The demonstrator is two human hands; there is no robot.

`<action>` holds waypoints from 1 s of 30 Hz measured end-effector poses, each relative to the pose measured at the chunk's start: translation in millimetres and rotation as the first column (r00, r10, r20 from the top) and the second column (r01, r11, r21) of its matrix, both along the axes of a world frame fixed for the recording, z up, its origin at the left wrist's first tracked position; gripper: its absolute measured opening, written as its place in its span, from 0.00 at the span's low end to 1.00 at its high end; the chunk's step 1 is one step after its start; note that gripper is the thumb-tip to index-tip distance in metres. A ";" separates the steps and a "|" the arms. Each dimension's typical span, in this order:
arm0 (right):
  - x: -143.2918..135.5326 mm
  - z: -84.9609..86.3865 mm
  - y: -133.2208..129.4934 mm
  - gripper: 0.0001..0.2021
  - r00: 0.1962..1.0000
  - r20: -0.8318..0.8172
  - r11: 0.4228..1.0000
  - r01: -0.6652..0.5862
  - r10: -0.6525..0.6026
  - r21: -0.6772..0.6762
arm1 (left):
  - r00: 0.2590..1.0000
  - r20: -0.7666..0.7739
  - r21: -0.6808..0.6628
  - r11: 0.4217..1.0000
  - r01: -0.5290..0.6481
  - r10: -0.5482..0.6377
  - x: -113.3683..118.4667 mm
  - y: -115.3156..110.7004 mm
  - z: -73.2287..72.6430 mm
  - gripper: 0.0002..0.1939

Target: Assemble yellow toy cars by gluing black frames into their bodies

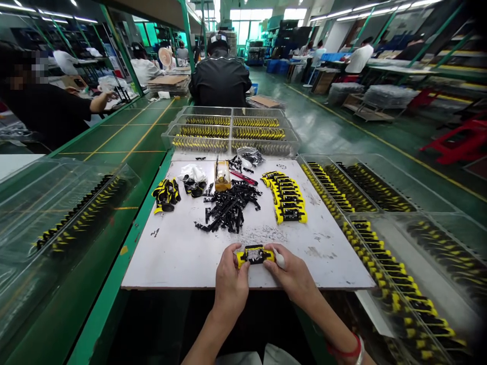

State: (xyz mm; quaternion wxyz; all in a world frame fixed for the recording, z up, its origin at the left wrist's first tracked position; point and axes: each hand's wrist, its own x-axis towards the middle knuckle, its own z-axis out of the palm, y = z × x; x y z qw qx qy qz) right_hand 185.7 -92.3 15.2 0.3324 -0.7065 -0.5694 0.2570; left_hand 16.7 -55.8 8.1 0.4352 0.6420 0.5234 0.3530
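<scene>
Both hands hold a yellow-and-black plastic housing (255, 255) over the front of the white work board (182, 253). My left hand (232, 279) pinches its left end, and my right hand (291, 274) grips the right end. A white covering, perhaps a finger cot, shows on a right finger. Beyond the hands lies a heap of small black plastic parts (232, 205). To the right, a row of similar yellow-and-black housings (289, 197) lies side by side. A loose pile of yellow-and-black pieces (166, 195) sits at the left.
A small yellow box (222, 176) and a red pen-like tool (243, 177) lie behind the heap. Clear plastic trays with rows of parts stand at the back (231, 147), right (380, 215) and left (125, 175). A person in a black jacket (219, 78) sits ahead.
</scene>
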 end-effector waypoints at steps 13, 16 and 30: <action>2.9 5.0 0.5 0.13 1.000 -0.003 0.999 0.019 -0.019 -0.038 | 0.999 0.016 -0.077 0.997 -0.029 0.031 3.6 -1.4 1.3 0.16; 16.3 10.7 -2.9 0.13 1.000 -0.016 0.999 0.027 -0.027 -0.028 | 0.999 0.046 -0.103 0.995 0.000 0.005 12.5 -2.7 0.7 0.19; 103.7 13.1 2.8 0.16 0.967 0.112 0.973 0.231 -0.231 0.014 | 0.965 0.107 0.100 0.969 0.227 -0.238 113.5 32.0 5.4 0.19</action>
